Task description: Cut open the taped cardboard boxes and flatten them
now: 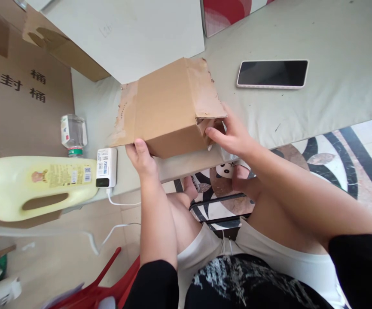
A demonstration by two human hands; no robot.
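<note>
A brown cardboard box (165, 98) rests at the front edge of the covered table, tilted a little, with its torn end flaps spread out to the left and right. My left hand (143, 159) grips its near left corner, thumb on top at the flap's edge and fingers hidden underneath. At the right end, my right hand (229, 133) holds the box by the opening below the right flap, with the thumb at the inner flap and some fingers behind the cardboard. What lies inside the box is hidden.
A phone (272, 74) lies right of the box. Behind stands a large white box (134, 34). To the left are a white power bank (106, 167) with a cable, a clear bottle (74, 133), a yellow jug (12, 180) and a big carton (18, 116). A red chair (108, 279) is lower left.
</note>
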